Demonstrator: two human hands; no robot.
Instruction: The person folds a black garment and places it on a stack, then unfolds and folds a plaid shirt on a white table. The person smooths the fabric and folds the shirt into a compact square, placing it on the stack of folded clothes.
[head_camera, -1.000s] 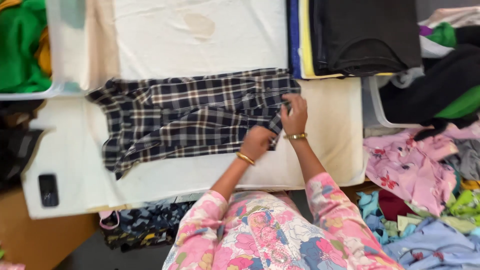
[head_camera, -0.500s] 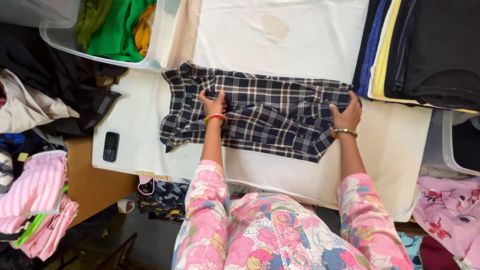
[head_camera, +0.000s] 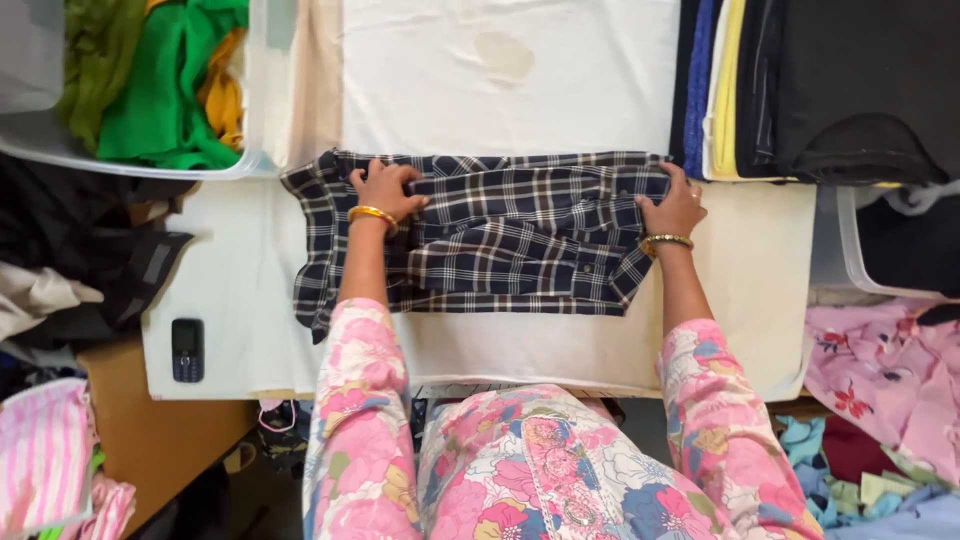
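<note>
White cloth covers the table (head_camera: 250, 300); at frame centre lies a dark plaid cotton shirt (head_camera: 500, 240). Left hand (head_camera: 385, 188) and right hand (head_camera: 672, 208) each pinch its upper edge, grip closed on fabric.

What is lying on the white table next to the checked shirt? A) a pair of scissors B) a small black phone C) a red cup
B: a small black phone lies on the white table, to the left of the checked shirt that both hands are holding.
</note>
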